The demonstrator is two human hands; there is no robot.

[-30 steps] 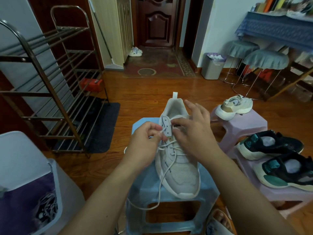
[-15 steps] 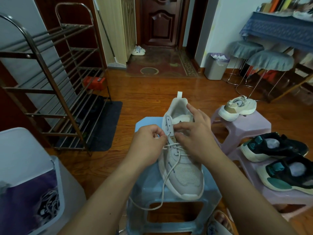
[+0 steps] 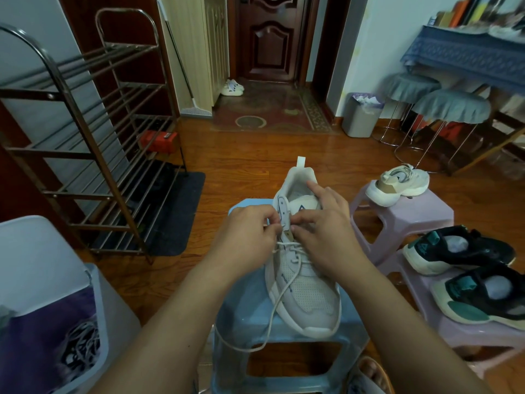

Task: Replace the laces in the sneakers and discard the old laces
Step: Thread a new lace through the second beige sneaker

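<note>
Off-white sneaker [image 3: 305,282] sits mid-frame on a blue stool [image 3: 241,314], toe near its front edge. Both hands, left hand [image 3: 245,237] and right hand [image 3: 326,237], pinch the lace [image 3: 272,317] at the upper eyelets. Loose lace dangles past the stool edge; bare wood floor [image 3: 241,160] beyond.

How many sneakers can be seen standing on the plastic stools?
4: a white sneaker on the blue stool under both hands, a beige one on the far pink stool, two black-green ones on the near pink stool.
</note>
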